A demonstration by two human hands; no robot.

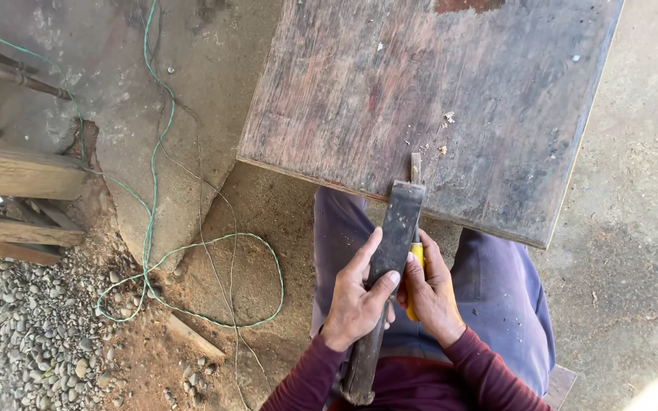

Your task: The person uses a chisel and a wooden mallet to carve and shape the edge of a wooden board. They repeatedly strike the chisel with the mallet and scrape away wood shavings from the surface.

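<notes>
I hold a long dark piece of wood (390, 251) slanting up from my lap, its top end resting on the near edge of the counter (390, 91). My left hand (356, 301) is wrapped around its middle, thumb lying up along the face, fingers curled over the right side. My right hand (429, 293) is closed on a yellow-handled tool (416, 262), pressed just beside the wood; a thin blade or shaft (415, 166) runs up from it and pokes past the top of the wood onto the counter. A few pale wood chips (446, 122) lie on the worn board near that tip.

As I judge it, the tool's edge sits very close to my left fingertips, so a slip along the grain could drive it into them. The wood rests on the counter edge only, so a hard push might let it skid off.

The tool's working end is mostly hidden behind the wood, so I cannot tell what kind it is. The bottom of the wood and my forearms are cut off by the frame. To the left, a green cord (154, 228) loops over dirt and gravel (24, 327).
</notes>
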